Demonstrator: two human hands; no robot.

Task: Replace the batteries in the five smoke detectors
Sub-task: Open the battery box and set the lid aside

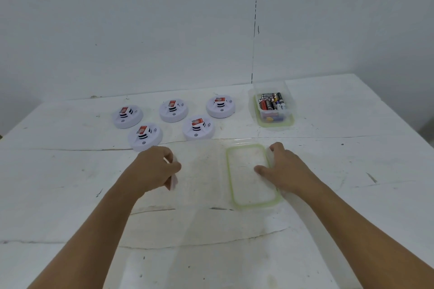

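Observation:
Several white round smoke detectors, each with a red label on top, sit in a cluster at the back left, the nearest two being one detector (145,136) and another detector (198,127). A clear tub of batteries (272,103) stands at the back right. Between my hands lies an empty clear plastic container (199,171), hard to make out, with its green-rimmed lid (251,177) at its right end. My left hand (155,169) grips the container's left edge. My right hand (285,168) holds the lid's right edge, thumb on the lid's face.
The white table (211,253) is scuffed and cracked, with open surface in front of my hands. A white wall rises behind the table's far edge. The battery tub stands on a second green-rimmed lid (276,123).

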